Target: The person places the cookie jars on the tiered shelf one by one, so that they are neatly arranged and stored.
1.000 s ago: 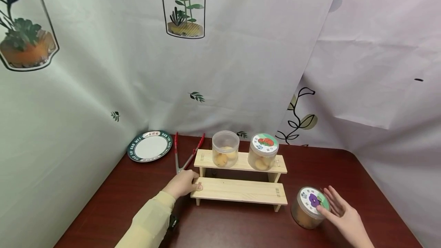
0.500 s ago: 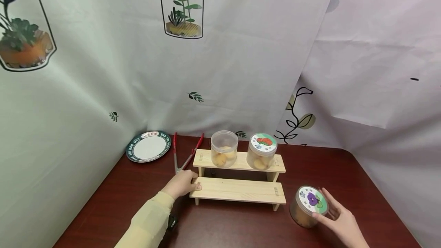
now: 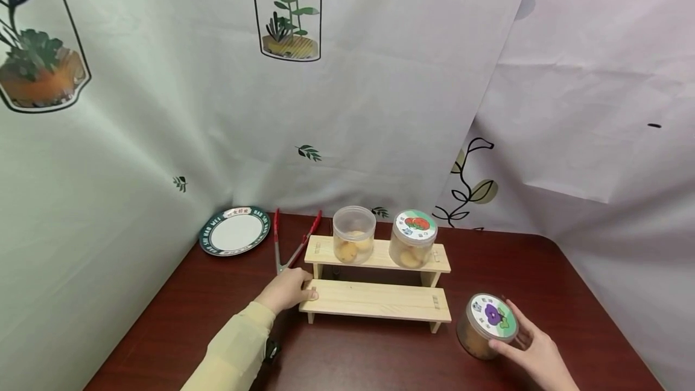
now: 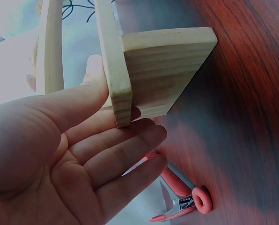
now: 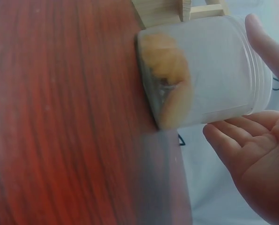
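Left arm, in a pale yellow sleeve (image 3: 233, 343), reached forward and inward; left hand (image 3: 285, 290) pinched the left end of the lower wooden shelf (image 3: 374, 300), thumb over the top face, index beneath, remaining fingers loosely bent below the board, palm side showing in the wrist view.

Right hand (image 3: 534, 349) came in from the lower right, fingers grasping the purple-flower-lidded jar (image 3: 478, 340) near its lid: thumb on the near side, the others round the far side. That jar stood on the desk (image 3: 347, 355), right of the shelf, brown contents at its bottom.

Upper wooden shelf (image 3: 382, 252), behind, carried a lidless jar (image 3: 353, 237) and a tomato-lidded jar (image 3: 412, 246). Plate (image 3: 234, 231) and red-handled tool (image 3: 277, 231) sat back left, tool just beyond left hand.
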The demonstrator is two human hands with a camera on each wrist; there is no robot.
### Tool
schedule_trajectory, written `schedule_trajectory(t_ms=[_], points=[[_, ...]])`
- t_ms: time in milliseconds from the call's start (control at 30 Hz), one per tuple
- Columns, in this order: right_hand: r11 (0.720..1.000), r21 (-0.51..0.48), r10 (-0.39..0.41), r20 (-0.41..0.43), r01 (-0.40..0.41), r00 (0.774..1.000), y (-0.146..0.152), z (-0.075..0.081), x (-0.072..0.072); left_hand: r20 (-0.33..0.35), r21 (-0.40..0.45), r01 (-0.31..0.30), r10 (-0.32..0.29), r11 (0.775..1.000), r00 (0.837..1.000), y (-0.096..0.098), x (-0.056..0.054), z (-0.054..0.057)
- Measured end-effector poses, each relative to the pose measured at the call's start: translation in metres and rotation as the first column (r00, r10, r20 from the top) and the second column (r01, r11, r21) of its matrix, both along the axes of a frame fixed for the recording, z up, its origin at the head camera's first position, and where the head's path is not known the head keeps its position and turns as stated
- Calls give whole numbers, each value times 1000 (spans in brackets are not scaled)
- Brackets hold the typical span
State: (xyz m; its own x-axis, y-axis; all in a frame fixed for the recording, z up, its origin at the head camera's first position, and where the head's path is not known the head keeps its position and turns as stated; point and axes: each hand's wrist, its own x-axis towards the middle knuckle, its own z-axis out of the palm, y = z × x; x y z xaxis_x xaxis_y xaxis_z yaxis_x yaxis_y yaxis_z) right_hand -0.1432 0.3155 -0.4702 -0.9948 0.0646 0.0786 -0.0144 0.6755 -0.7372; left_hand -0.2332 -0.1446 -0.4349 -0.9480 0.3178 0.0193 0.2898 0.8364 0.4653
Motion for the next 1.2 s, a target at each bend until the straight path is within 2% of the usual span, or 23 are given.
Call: schedule_trajectory(t_ms=[200,400,600,700,933,1200], points=[[999,-34,-22,55,24,998,-1,1,-1,8,4,0,0,1000,1000,0,0,0],[997,-28,-68,109,71,992,-4,1,-4,-4,4,6,-6,1000,1000,1,0,2],[995,-28,-87,153,93,984,-7,4,-7,18,6,-3,3,1000,1000,1,1,2],[995,-20,-92,127,95,988,-8,7,-7,23,6,-7,7,1000,1000,1,1,2],[997,-34,-75,13,75,997,-8,14,-6,25,-8,-16,16,1000,1000,0,-1,-1],[997,-49,-67,-76,63,995,-11,24,-4,27,-9,-18,18,1000,999,0,-2,-2]])
